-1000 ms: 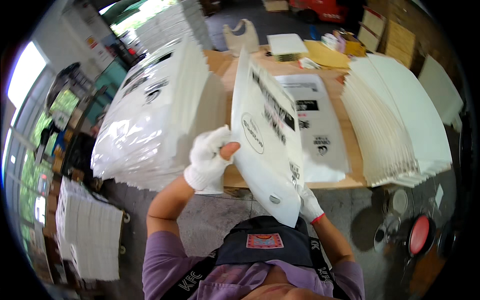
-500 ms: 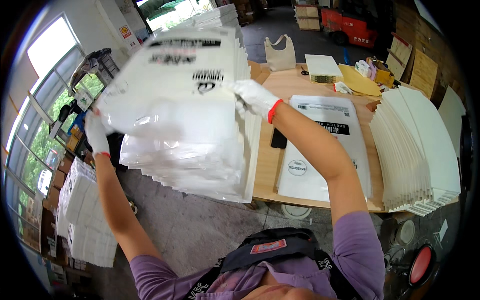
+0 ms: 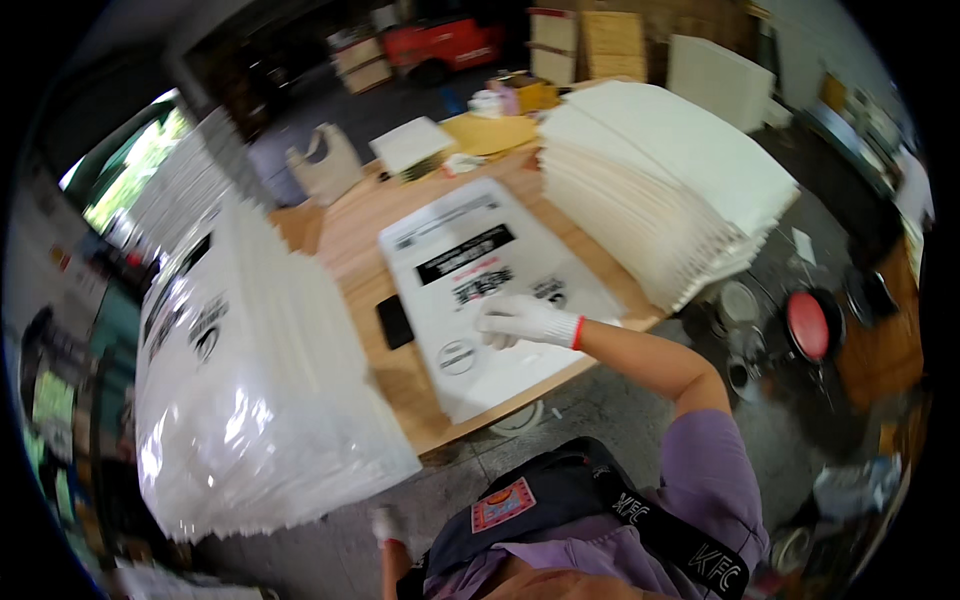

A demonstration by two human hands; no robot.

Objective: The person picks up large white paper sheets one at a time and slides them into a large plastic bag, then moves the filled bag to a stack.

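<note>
My right hand (image 3: pixel 528 322), in a white glove with a red cuff, hovers over a printed clear plastic bag (image 3: pixel 430 300) lying on the wooden table (image 3: pixel 345 245). Its fingers are curled together and nothing shows in them. Down by my body, beside the table's near edge, hangs my left hand (image 3: pixel 387 522), also gloved; its fingers are smeared and cannot be made out. To the left, a tall stack of glossy plastic-wrapped packs (image 3: pixel 250 400) stands at the table's side. A black phone (image 3: pixel 394 322) lies between that stack and the bag.
A thick stack of white paper sheets (image 3: pixel 640 170) is at the table's right. Toward the back are a cream tote bag (image 3: pixel 325 165), a white pad (image 3: pixel 411 143) and yellow paper (image 3: pixel 490 133). A red forklift (image 3: pixel 440 45) stands beyond. A pan with a red inside (image 3: pixel 808 325) is at right.
The plastic-wrapped pack I held now rests on the left stack, both hands off it. My view has turned right; my right hand moved over the printed bag, my left dropped to my side.
</note>
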